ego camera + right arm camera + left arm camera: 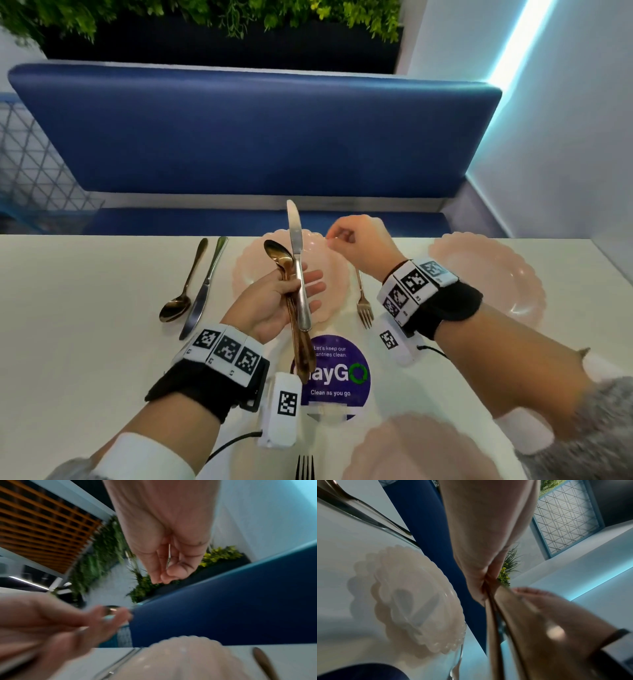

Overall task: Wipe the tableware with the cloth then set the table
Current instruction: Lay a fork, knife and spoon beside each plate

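Holding a knife [295, 253] and spoons [279, 255], left hand [274, 301] grips (right hand [359, 245] curled, empty).

Office pantry or canteen booth: white table [85, 342] with a round purple sticker [337, 373] reading "Let's keep our pantries clean", blue padded bench [253, 133] on the far side, planter greenery [212, 13] above, wire-mesh partition [30, 161] at left.

Far plate [329, 274] centre on tabletop [85, 342]; spoon [181, 287], knife [205, 291] left of it, fork [362, 298] right; second plate [493, 274] far right.
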A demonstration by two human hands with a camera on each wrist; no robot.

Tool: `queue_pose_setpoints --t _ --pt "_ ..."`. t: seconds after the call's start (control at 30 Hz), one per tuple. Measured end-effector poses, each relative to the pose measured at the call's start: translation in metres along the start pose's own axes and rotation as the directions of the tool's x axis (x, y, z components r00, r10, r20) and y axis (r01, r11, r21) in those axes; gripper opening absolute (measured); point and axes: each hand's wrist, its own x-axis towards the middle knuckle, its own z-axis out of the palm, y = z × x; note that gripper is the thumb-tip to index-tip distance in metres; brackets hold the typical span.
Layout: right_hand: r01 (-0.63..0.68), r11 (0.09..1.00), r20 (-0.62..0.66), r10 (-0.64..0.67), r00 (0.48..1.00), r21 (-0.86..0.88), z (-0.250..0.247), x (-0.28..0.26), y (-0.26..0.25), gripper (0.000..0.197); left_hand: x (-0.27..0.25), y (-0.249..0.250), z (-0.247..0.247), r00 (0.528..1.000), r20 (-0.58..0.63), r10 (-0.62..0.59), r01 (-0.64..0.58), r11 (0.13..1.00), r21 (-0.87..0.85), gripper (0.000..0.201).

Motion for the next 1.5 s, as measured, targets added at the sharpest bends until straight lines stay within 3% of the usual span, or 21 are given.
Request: queue_pose_setpoints --t 0.07,0.13,0.27,0.37,0.6,0.73,0.77,0.87,1.0,1.13,1.23,1.37,1.5 --pt "0.050 0.998 0.108 -0.046 0.993 -0.037 0.004 -0.022 -0.019 0.016 -0.004 -0.002 0.009 1.000 0.026 0.008 -0.007 1.000 -0.030 0.026" --pt "-0.004 0.999 0.158 0.012 0.987 -0.047 0.010 -0.044 -0.027 0.019 -0.009 -0.006 0.016 0.998 0.049 0.028 -0.027 0.999 -0.023 0.027" --pt "-0.148 0.985 0.112 0.138 0.984 0.091 0.017 -0.082 -0.031 0.025 -0.018 -0.013 0.031 0.998 0.051 0.034 -0.033 0.999 -0.008 0.025" --pt "-0.186 0.969 0.095 0.173 0.980 0.164 0.018 -0.104 -0.031 0.028 -0.027 -0.021 0.040 0.998 0.065 0.014 -0.013 1.000 -0.016 0.024" --pt "-0.011 0.975 -0.011 0.014 1.000 0.222 0.000 -0.139 -0.014 0.021 -0.028 -0.028 0.055 0.990 0.106 -0.096 0.099 0.995 -0.019 0.029" --pt "0.075 0.963 0.154 -0.117 0.981 0.257 -0.025 -0.151 0.005 0.042 -0.033 -0.029 0.076 0.976 0.141 -0.165 0.166 0.986 0.007 0.035" --pt "0.118 0.971 0.141 -0.148 0.979 0.207 -0.030 -0.150 0.010 0.038 -0.034 -0.030 0.082 0.975 0.149 -0.165 0.165 0.986 0.011 0.034" --pt "0.289 0.954 -0.080 -0.283 0.956 0.077 -0.040 -0.143 0.027 0.022 -0.033 -0.031 0.100 0.972 0.177 -0.155 0.148 0.988 0.050 0.030" --pt "0.403 0.909 -0.283 -0.361 0.888 0.103 -0.068 -0.121 0.042 0.016 -0.028 -0.029 0.123 0.973 0.189 -0.130 0.131 0.991 0.010 0.027" --pt "0.287 0.882 -0.398 -0.127 0.908 0.373 -0.113 -0.087 0.063 0.009 -0.017 -0.035 0.131 0.993 0.014 -0.113 0.111 0.989 0.100 0.025" --pt "0.173 0.848 -0.437 0.075 0.896 0.501 -0.138 -0.058 0.094 0.006 -0.010 -0.035 0.131 0.994 -0.059 -0.088 0.091 0.994 0.055 0.024" --pt "-0.058 0.877 -0.265 0.207 0.942 0.477 -0.134 -0.013 0.135 0.016 -0.003 -0.033 0.129 0.995 -0.102 -0.019 0.024 0.999 0.045 0.026" --pt "-0.242 0.883 -0.058 0.288 0.956 0.403 -0.098 0.027 0.155 0.032 0.002 -0.033 0.116 0.994 -0.101 -0.050 0.053 0.998 0.028 0.019"
